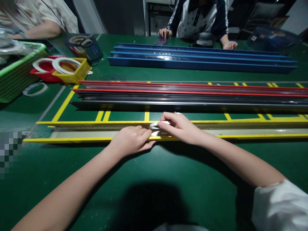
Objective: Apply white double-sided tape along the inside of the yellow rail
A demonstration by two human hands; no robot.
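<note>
A long clear strip with yellow edges (79, 134) lies across the green table right in front of me. My right hand (180, 127) is closed on a small roll of white tape (156, 125) held on the strip. My left hand (131, 140) rests on the strip just left of the roll, fingers curled and pressed down, fingertips touching the tape end by the roll.
Behind the strip lie long red and black rails (192, 94), then blue rails (199, 57). At the left stand a yellow bin with tape rolls (69, 69), a red tray (44, 69), a green basket (14, 73) and a loose tape ring (35, 89). Other people sit across the table.
</note>
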